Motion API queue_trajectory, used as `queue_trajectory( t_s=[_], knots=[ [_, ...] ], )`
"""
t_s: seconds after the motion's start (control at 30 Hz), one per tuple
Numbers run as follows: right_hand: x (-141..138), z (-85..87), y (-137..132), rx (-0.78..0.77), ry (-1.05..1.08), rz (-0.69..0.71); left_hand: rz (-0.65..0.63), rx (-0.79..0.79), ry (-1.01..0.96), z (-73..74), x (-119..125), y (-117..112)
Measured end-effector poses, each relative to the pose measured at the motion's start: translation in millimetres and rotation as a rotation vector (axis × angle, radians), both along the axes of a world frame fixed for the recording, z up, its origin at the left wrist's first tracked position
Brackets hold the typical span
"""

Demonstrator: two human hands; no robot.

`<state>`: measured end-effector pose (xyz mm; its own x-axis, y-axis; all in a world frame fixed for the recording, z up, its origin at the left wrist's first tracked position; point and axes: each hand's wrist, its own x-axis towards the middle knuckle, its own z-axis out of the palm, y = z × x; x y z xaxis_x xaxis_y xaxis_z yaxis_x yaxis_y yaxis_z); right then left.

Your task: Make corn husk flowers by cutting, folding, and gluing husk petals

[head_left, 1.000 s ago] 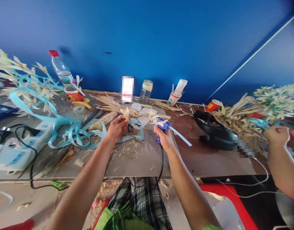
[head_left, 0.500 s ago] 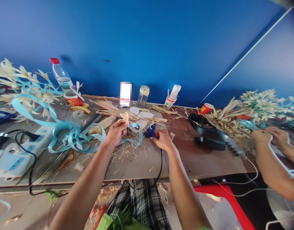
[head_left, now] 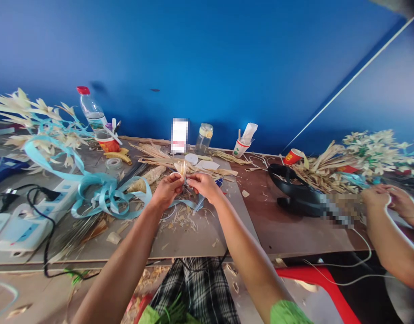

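Above the grey worktop (head_left: 189,245), a small cream, dry-petalled flower (head_left: 183,169) is pinched near its base by the left hand (head_left: 169,188); beside it, a flat light-blue ribbon (head_left: 199,202) is apparently pinched by the right hand (head_left: 203,185). Presumably light and brittle, the flower is best gripped below its petals.

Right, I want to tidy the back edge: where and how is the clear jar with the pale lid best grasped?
Likely around the body of the clear jar, below its pale lid, from the front and slightly above: it appears upright with straight sides, the blue wall is behind it, and dried strips lie in front of its base.
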<state>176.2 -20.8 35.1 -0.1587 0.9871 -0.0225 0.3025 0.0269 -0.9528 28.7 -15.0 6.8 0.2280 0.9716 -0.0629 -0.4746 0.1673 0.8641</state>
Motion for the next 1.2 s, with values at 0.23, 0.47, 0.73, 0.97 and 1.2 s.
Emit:
queue_trajectory(
  t_s=[0.23, 0.47, 0.73, 0.97, 1.2],
  knots=[
    [4.6, -12.9, 1.8, 0.137, -0.18, -0.131, 0.016, 0.019, 0.148, -1.4, 3.2, 1.4],
    [7.7, -13.2, -3.3, 0.108, -0.033, -0.121, -0.052, 0.141, 0.339, -7.1, -1.1, 2.2],
    [-1.3, -5.8, -14.1, 0.265, -0.232, -0.122, -0.017, 0.085, 0.249, -3.8, -0.2, 2.2],
    [-12.6, -6.2, -25.0, 0.492, -0.608, -0.125, -0.123, -0.057, -0.012, -3.3, -0.5, -0.9],
    [-12.5, -6.1, -23.0, 0.32, -0.295, -0.216, -0.245, -0.093, -0.234, 3.6, 2.6, -9.8]
  ],
)
